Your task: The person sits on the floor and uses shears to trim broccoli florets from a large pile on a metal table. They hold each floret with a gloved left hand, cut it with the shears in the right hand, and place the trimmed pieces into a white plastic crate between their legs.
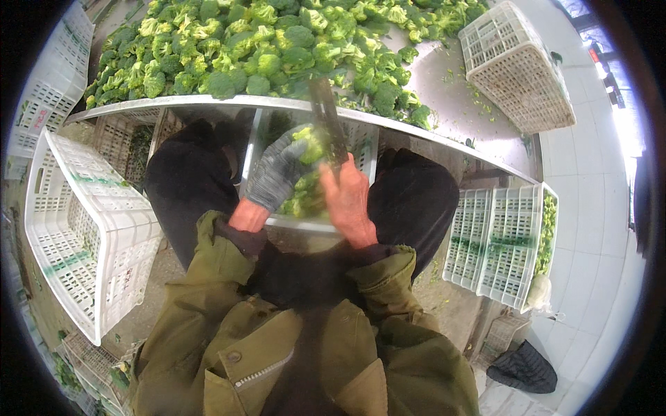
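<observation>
My left hand (276,172), in a grey knit glove, is closed around a light green piece of broccoli (310,143). My bare right hand (350,197) grips a knife whose broad, motion-blurred blade (325,111) points away from me, right beside that broccoli. The knife's handle is hidden in my fingers. Both hands are between my knees, just short of the metal table's edge (208,101). Beneath them, more broccoli florets (303,199) show in a container between my legs, partly covered by my hands.
A big heap of broccoli florets (263,52) covers much of the table. One white crate (517,73) lies tipped at the table's right end. Another white crate (104,222) stands on my left, and stacked crates (496,243) stand on my right. A dark cloth item (524,367) lies at lower right.
</observation>
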